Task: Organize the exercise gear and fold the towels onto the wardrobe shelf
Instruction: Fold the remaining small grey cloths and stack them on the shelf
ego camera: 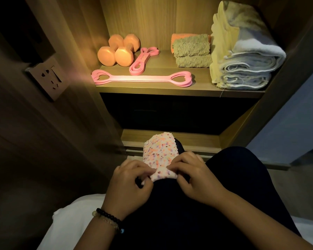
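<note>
Speckled small towel (160,157) draped over a dark-clad knee (179,147), below the lit wardrobe shelf (152,88). Pinched at its near edge by left hand (128,184) and right hand (197,179). On the shelf: orange dumbbells (118,50) far left, pink resistance bands (142,78) along the front, folded towels (242,55) stacked right.

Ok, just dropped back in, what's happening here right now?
A seated person is folding a small speckled cloth over their knee, pinching its near edge with both the left hand and the right hand. On the lit wardrobe shelf the gear is already set out: two orange dumbbells, a long pink resistance band along the front and a smaller band behind it. Folded green towels and a white and yellow stack sit to the right.
</note>
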A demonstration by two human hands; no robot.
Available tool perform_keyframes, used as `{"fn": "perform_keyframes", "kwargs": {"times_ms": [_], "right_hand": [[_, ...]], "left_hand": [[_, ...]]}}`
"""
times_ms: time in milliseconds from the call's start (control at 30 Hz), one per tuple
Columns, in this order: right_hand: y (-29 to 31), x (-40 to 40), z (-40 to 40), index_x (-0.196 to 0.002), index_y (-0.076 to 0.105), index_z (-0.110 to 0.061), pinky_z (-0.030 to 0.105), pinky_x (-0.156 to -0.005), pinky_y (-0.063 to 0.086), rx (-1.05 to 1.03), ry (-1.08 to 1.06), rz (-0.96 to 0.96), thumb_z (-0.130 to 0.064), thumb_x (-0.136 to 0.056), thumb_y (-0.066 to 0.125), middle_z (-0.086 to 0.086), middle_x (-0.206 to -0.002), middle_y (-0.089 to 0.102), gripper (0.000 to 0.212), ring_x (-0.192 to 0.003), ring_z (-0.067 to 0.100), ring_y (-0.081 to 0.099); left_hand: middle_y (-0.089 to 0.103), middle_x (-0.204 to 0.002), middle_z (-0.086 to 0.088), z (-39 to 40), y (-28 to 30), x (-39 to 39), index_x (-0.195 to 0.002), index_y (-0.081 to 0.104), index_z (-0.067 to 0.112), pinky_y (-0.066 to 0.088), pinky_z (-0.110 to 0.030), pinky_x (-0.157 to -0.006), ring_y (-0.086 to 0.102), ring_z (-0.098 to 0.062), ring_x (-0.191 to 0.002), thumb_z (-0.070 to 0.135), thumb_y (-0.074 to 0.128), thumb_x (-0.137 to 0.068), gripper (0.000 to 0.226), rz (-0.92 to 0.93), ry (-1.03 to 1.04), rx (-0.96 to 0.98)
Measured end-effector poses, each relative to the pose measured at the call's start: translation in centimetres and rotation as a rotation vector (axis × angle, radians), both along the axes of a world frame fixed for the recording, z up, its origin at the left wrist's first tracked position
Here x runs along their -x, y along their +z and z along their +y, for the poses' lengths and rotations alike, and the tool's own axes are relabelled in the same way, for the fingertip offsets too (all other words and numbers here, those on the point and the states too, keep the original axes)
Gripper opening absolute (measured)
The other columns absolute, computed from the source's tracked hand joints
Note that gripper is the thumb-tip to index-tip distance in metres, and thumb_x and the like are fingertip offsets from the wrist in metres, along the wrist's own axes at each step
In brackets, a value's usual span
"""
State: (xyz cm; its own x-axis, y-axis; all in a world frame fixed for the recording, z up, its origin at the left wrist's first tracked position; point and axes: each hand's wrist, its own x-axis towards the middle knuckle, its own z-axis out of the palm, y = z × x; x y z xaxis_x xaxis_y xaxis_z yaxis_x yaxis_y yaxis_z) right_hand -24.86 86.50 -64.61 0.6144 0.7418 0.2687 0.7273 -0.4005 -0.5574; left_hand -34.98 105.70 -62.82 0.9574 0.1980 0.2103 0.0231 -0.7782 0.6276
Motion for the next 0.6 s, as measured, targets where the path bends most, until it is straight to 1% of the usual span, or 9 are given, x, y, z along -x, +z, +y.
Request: {"fn": "perform_keyframes", "kwargs": {"times_ms": [67, 100, 167, 233, 300, 367, 467, 533, 600], "right_hand": [[0.0, 0.1, -0.2, -0.113, 0.068, -0.02, 0.03, -0.093, 0.041, -0.005, 0.023, 0.104, -0.019, -0.086, 0.06, -0.011, -0.107, 0.057, 0.028, -0.107, 0.005, 0.047], [0.0, 0.1, -0.2, -0.115, 0.067, -0.022, 0.03, -0.093, 0.041, -0.007, 0.031, 0.137, -0.022, -0.087, 0.061, -0.012, -0.108, 0.056, 0.029, -0.107, 0.004, 0.047], [0.1, -0.1, 0.0, -0.114, 0.066, -0.023, 0.029, -0.092, 0.041, -0.004, 0.038, 0.162, -0.026, -0.088, 0.063, -0.013, -0.107, 0.055, 0.026, -0.105, 0.004, 0.046], [0.4, -0.4, 0.4, -0.109, 0.066, -0.024, 0.028, -0.091, 0.04, 0.013, 0.028, 0.173, -0.028, -0.091, 0.061, -0.013, -0.104, 0.056, 0.019, -0.103, 0.005, 0.046], [0.7, -0.8, 0.6, -0.103, 0.066, -0.024, 0.025, -0.089, 0.037, 0.026, 0.025, 0.202, -0.026, -0.093, 0.059, -0.013, -0.1, 0.057, 0.013, -0.099, 0.005, 0.046], [1.0, -1.0, 0.7, -0.097, 0.067, -0.023, 0.022, -0.084, 0.035, 0.034, 0.035, 0.239, -0.026, -0.094, 0.058, -0.016, -0.091, 0.057, 0.01, -0.092, 0.002, 0.046], [1.3, -0.9, 0.7, -0.091, 0.069, -0.022, 0.017, -0.076, 0.034, 0.032, 0.031, 0.339, -0.025, -0.093, 0.059, -0.021, -0.081, 0.057, 0.011, -0.085, 0.0, 0.046], [1.4, -0.6, 0.9, -0.088, 0.067, -0.028, 0.02, -0.074, 0.037, 0.02, -0.016, 0.403, -0.028, -0.091, 0.06, -0.019, -0.084, 0.06, 0.008, -0.085, -0.001, 0.049], [1.4, -0.4, 1.4, -0.086, 0.064, -0.029, 0.023, -0.071, 0.04, -0.012, -0.103, 0.44, -0.031, -0.089, 0.062, -0.015, -0.087, 0.062, 0.004, -0.082, 0.0, 0.051]], "left_hand": [[0.064, -0.097, 0.017, -0.1, 0.0, 0.3, -0.1, 0.074, 0.027, 0.047, -0.033, -0.085, 0.054, -0.003, -0.099, 0.028, 0.067, -0.075, 0.025, 0.025, -0.019, -0.008], [0.063, -0.099, 0.018, -0.1, -0.1, 0.4, -0.103, 0.073, 0.029, 0.045, -0.032, -0.086, 0.053, -0.002, -0.1, 0.032, 0.067, -0.076, 0.027, 0.038, -0.028, -0.005], [0.062, -0.101, 0.017, -0.1, -0.4, 0.3, -0.105, 0.071, 0.028, 0.042, -0.03, -0.086, 0.053, -0.003, -0.1, 0.029, 0.069, -0.082, 0.023, 0.033, -0.033, -0.011], [0.063, -0.097, 0.018, -0.1, -0.3, 0.2, -0.1, 0.072, 0.026, 0.041, -0.029, -0.084, 0.052, -0.002, -0.096, 0.024, 0.068, -0.087, 0.013, 0.009, -0.022, -0.042], [0.065, -0.091, 0.019, -0.2, -0.1, 0.0, -0.093, 0.072, 0.024, 0.043, -0.029, -0.08, 0.054, 0.0, -0.091, 0.021, 0.069, -0.087, 0.007, -0.037, 0.008, -0.033], [0.065, -0.084, 0.02, -0.3, 0.0, 0.1, -0.085, 0.073, 0.027, 0.047, -0.027, -0.075, 0.058, 0.0, -0.085, 0.02, 0.072, -0.084, 0.007, -0.066, 0.067, 0.079], [0.066, -0.078, 0.018, -0.2, -0.2, 0.2, -0.076, 0.07, 0.031, 0.049, -0.018, -0.071, 0.062, -0.003, -0.081, 0.023, 0.072, -0.079, 0.009, -0.017, 0.138, 0.274], [0.067, -0.077, 0.02, -0.1, -0.5, 0.1, -0.072, 0.069, 0.03, 0.047, -0.013, -0.068, 0.063, -0.003, -0.08, 0.024, 0.072, -0.077, 0.009, 0.021, 0.162, 0.307], [0.067, -0.074, 0.02, -0.1, -0.8, -0.1, -0.07, 0.068, 0.029, 0.046, -0.011, -0.066, 0.062, -0.001, -0.078, 0.024, 0.072, -0.078, 0.011, 0.064, 0.185, 0.306]]}}
